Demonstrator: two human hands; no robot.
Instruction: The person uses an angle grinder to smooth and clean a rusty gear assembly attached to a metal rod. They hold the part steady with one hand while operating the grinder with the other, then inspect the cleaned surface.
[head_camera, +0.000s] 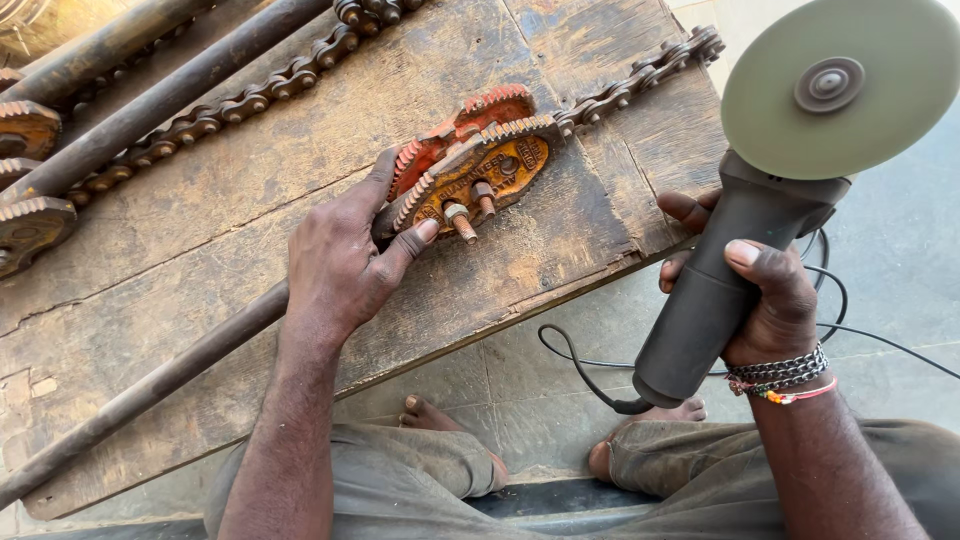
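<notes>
gripping hands: left hand (340, 262) on orange chain wrench (470, 172), right hand (765, 300) on grinder (760, 210)

The long handle (140, 395) leaves the frame at the left, and the cable (880, 340) (thin, black) probably continues past the right edge.
</notes>
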